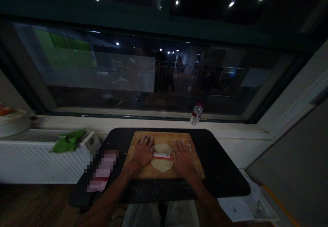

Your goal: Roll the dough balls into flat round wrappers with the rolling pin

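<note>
A round, flat sheet of dough lies on the wooden cutting board. Across its middle runs a short rolling pin with a white and red label. My left hand rests flat over the pin's left end, fingers stretched toward the window. Over the right end lies my right hand, palm down with its fingers spread. Both ends of the pin are hidden under my palms. Pale flour shows on the fingers of both hands.
The board sits on a black table with scattered crumbs. A blurred pink item lies at its left. Beyond are a plastic bottle on the windowsill, a green cloth on the radiator, and white papers low at the right.
</note>
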Motion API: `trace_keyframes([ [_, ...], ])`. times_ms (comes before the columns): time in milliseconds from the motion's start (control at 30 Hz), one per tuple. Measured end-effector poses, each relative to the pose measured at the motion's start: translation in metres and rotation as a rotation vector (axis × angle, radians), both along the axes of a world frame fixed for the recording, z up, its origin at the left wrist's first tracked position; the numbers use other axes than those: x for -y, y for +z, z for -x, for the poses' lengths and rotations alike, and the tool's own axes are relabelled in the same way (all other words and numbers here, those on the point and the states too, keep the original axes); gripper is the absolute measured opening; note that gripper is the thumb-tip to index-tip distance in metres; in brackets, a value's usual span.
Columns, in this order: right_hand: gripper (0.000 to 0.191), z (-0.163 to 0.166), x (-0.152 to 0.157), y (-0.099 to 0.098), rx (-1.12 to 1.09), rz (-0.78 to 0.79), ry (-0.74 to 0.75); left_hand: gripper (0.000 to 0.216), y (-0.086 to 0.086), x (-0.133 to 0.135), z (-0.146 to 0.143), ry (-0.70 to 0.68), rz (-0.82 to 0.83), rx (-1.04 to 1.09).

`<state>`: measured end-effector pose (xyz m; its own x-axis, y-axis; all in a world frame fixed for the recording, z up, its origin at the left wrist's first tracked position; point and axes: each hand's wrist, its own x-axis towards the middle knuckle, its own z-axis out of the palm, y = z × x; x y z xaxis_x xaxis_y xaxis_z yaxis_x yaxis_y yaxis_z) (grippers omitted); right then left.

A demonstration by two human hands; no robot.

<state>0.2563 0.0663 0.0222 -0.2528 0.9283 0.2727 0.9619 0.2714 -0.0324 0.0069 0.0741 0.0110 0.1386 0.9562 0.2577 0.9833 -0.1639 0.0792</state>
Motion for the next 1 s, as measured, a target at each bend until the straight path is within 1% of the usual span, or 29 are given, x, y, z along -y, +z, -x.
trace_keyframes([
  [200, 0.061, 0.002, 0.032, -0.008, -0.021, -0.095, -0.016, 0.056, -0.002, 0.03, -0.001, -0.028, -0.044, 0.025],
  [333, 0.06, 0.002, 0.047, -0.021, -0.024, -0.149, -0.025, 0.058, -0.007, 0.053, 0.0, -0.041, -0.08, 0.035],
  [467, 0.06, 0.0, 0.061, -0.037, -0.045, -0.23, -0.002, 0.058, -0.015, 0.074, 0.003, -0.054, -0.134, 0.049],
  [567, 0.061, -0.002, 0.068, -0.044, -0.058, -0.244, -0.01, 0.058, -0.017, 0.083, 0.002, -0.065, -0.167, 0.056],
  [633, 0.06, -0.003, 0.069, -0.045, -0.061, -0.233, -0.02, 0.058, -0.016, 0.084, 0.0, -0.055, -0.169, 0.061],
  [767, 0.056, -0.004, 0.06, -0.038, -0.069, -0.192, -0.003, 0.055, -0.011, 0.077, -0.006, -0.011, -0.151, 0.073],
  [1000, 0.055, 0.003, 0.025, -0.007, -0.066, -0.087, -0.007, 0.053, 0.0, 0.048, -0.012, 0.025, -0.104, 0.072],
])
